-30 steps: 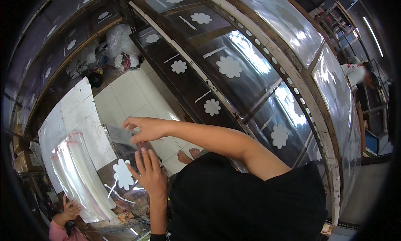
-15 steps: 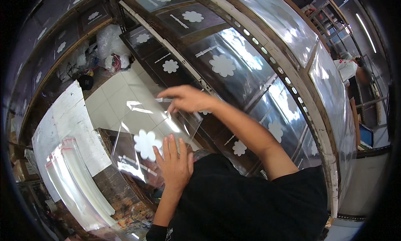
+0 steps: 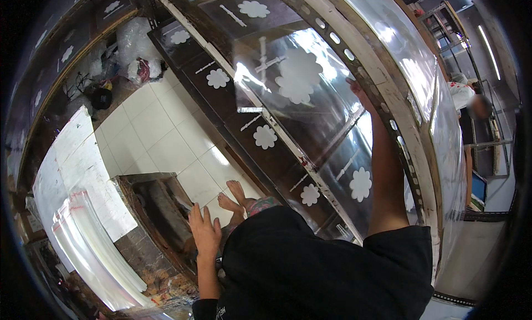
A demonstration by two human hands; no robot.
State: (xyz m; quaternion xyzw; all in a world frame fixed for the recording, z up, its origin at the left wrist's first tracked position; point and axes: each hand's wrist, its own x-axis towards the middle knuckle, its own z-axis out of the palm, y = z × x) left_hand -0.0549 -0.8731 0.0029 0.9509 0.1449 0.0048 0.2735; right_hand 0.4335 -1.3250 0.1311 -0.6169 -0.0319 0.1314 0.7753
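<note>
Stretched out to the right, my right hand (image 3: 361, 94) grips the far edge of a clear plastic sheet (image 3: 247, 79), its fingertips partly blurred. The sheet bears a white flower shape and a white bar, and hangs over the slanted rack, overlapping another printed sheet there, so the white shapes look doubled. My left hand (image 3: 205, 231) is lower down beside the open wooden box (image 3: 158, 203), fingers spread and holding nothing. On the bench to its left lies a stack of clear plastic sheets (image 3: 97, 253) with a red-edged end.
Several dark panels with white flowers (image 3: 265, 137) line the rack along its wooden rail (image 3: 285, 140). A white board (image 3: 83, 165) covers part of the bench. Plastic bags (image 3: 133, 48) are heaped at the back left. Another person (image 3: 460, 95) stands at far right.
The printed clear sheet has gone from in front of me to the rack on the right, carried by my right hand. My left hand has let go of it and moved down and left.
</note>
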